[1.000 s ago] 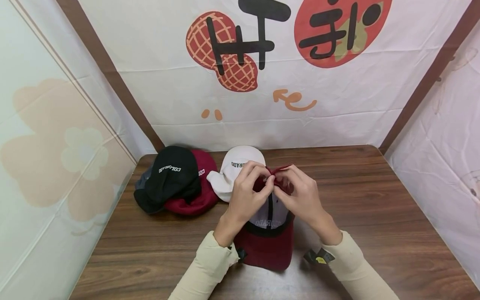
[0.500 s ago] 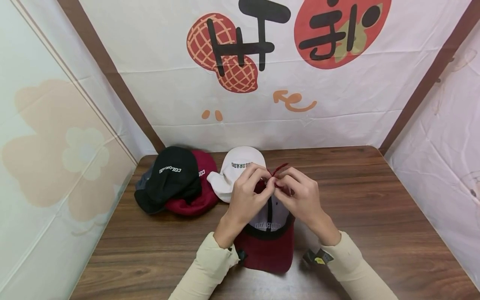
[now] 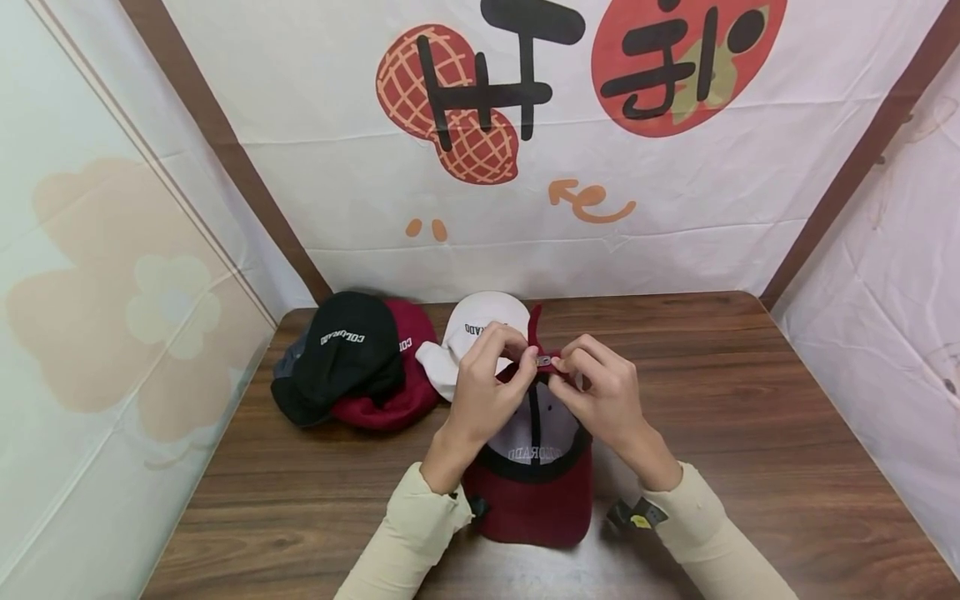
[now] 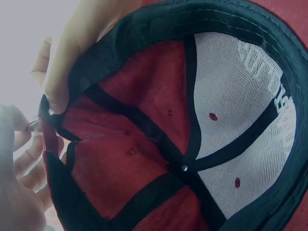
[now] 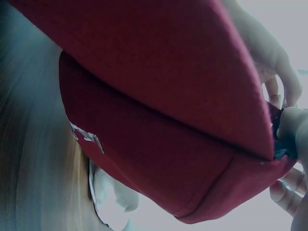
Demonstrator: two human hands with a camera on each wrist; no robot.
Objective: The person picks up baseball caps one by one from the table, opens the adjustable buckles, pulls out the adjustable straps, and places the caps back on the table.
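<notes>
Head view, strap: I judge the work at the back strap (image 3: 535, 323) of the dark red cap (image 3: 517, 433) part-way along; the buckle (image 3: 544, 361) shows between the fingertips, a length of strap stands up loose beyond it; whether the strap is threaded through I cannot tell; that loose length seems to be what is left
Head view, hands: the left hand (image 3: 476, 392) pinches the cap's back edge just left of the buckle; the right hand (image 3: 603, 392) pinches it just to the right; the cap lies below and between them, inside facing up, brim (image 3: 534, 512) toward the person
Head view, counter: on the counter (image 3: 712, 375) I see a black cap (image 3: 360, 362), a second red cap (image 3: 416, 367) and a white cap (image 3: 487, 308), off beyond the left hand
Left wrist view, lining: I look into the crown; pale front panels (image 4: 231, 82), dark sweatband (image 4: 110, 53); the left hand's thumb presses the back edge, the right hand close beside
Right wrist view, brim: it hides much from me; both hands meet at the back edge
</notes>
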